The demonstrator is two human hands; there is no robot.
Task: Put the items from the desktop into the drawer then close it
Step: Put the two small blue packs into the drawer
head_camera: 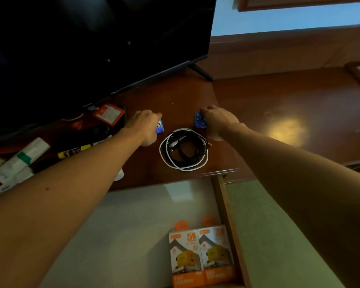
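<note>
Left hand clasped on blue box; right hand clasped on blue patterned box, mid-desktop. Coiled cables between, near front edge. Two charger boxes in open drawer, right front corner.

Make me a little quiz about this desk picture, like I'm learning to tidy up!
1. True or false: the drawer is shut.
2. What lies coiled on the desk between the two hands? A) a rope B) black and white cables C) a belt
3. How many charger boxes are already in the drawer?

Key:
1. False: it stands open below the desk edge.
2. B: the coiled cables lie between the left hand on one small blue box and the right hand on another blue box.
3. Two charger boxes, side by side at the drawer's right wall.
</note>
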